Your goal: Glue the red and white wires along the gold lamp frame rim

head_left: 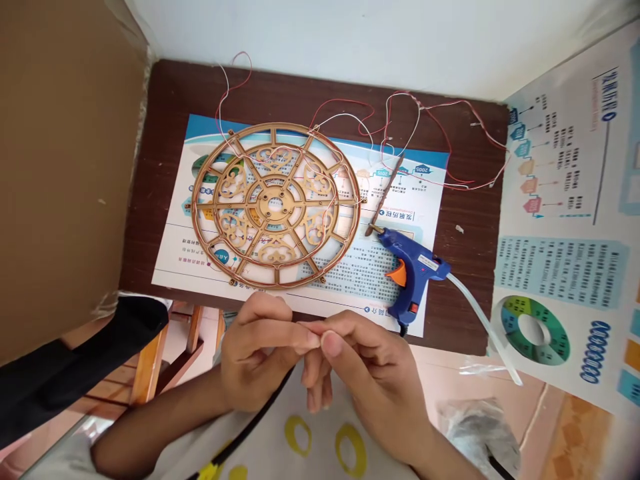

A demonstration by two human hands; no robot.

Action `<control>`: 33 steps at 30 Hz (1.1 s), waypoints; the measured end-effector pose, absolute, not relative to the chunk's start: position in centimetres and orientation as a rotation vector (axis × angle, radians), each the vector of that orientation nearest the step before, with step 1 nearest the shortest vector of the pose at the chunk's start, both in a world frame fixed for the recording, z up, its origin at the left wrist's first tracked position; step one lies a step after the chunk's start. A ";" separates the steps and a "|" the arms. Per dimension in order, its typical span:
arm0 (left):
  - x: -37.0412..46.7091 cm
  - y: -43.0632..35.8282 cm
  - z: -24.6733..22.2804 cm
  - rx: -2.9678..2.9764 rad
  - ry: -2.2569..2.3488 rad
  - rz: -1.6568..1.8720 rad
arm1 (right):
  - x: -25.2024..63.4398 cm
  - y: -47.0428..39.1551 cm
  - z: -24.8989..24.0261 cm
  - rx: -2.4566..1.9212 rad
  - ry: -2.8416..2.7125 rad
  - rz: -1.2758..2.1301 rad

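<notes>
My left hand (263,353) and my right hand (373,373) meet at the fingertips in front of the table's near edge. Both are closed in a pinch, and whatever lies between the fingers is hidden or too small to name. Just beyond them, a round gold openwork frame (277,249) with spokes and scroll ornaments lies flat on a printed sheet (170,260). Thin red and white wires (345,101) run over the frame and across the table. To its right rests a blue glue gun (413,267) with an orange trigger and a clear glue stick (485,327) in its back end.
A thin brown stick (387,190) lies by the glue gun's nozzle. Cardboard (65,147) rises at the left, a white wall (350,40) at the back, and a printed panel (565,267) at the right. A black cable (255,423) passes below my hands. The table (465,287) is dark brown.
</notes>
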State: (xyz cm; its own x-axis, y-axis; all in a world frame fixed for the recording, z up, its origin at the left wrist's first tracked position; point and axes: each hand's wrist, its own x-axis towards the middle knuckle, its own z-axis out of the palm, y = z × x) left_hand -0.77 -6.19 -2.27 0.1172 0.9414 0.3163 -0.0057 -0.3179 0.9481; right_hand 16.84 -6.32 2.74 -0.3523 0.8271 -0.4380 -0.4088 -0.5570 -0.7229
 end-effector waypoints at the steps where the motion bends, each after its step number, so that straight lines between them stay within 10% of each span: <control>1: -0.8 -6.2 -2.3 1.514 0.954 1.350 | 16.8 -6.4 2.8 -1.035 -0.646 1.987; 33: 0.3 -6.4 -0.7 1.183 1.008 1.295 | 17.2 -6.3 1.3 -1.192 -1.312 1.318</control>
